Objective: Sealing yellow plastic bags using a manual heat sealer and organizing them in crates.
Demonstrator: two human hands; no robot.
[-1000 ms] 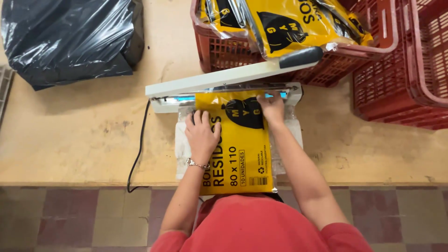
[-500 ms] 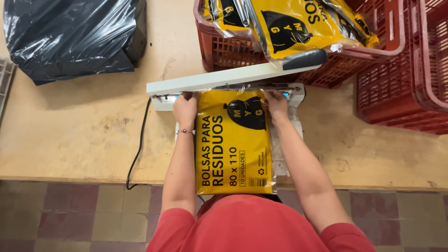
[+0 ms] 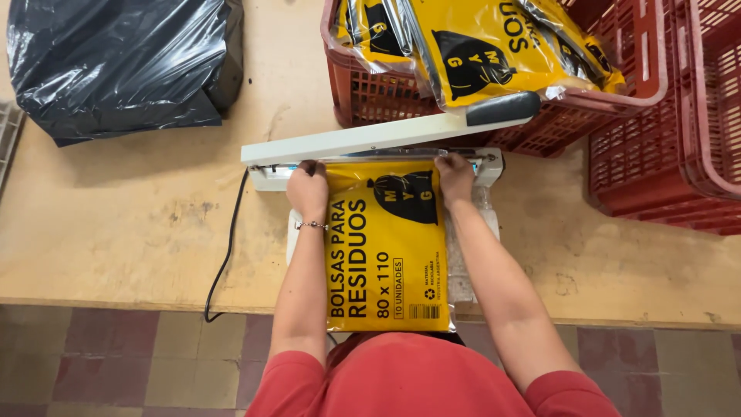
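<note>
Left hand (image 3: 308,188) and right hand (image 3: 455,171) are pinching the yellow packet's (image 3: 388,255) top corners under the sealer (image 3: 370,154); fingers risk the closing bar, or a crooked seal.

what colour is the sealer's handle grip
Black, on the sealer arm's right end; head view.

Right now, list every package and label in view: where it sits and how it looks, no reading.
Yellow pack: flat rectangle with black print, on the table, top edge at the sealer, left hand and right hand at its top corners.
Crate packs: yellow and black, clear-wrapped, piled in the red crate.
Black bag: glossy bundle, table's far left.
</note>
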